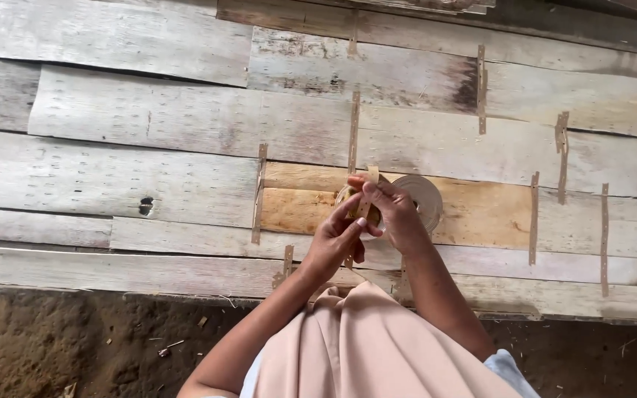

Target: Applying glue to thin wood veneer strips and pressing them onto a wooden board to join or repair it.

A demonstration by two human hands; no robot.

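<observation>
Head view, and we start at the far left, where pale veneer sheets (112, 177) lie overlapped, one with a dark knot hole (146, 206); below them a strip of dirt floor (53, 346) with a few scraps. Moving in, we see thin tape strips (260, 193) already bridging the seams, upright across the joints. Now the centre: our left hand (335, 240) comes up from below, fingers closed around a small tape roll (349, 200) that is mostly hidden, thumb pressed on the loose tape end (366, 199). Just beside it, touching, our right hand (396, 214) pinches that same end from above, fingertips together on it. Behind the right hand a larger roll (420, 197) rests flat on an orange-toned sheet (481, 214). We'd judge this as the pulling-off step: a length is being drawn free, not yet laid. Next move, by our reckoning, calls for a steady pull and a clean tear. Further right, more strips (533, 217) stand across the seams.
</observation>
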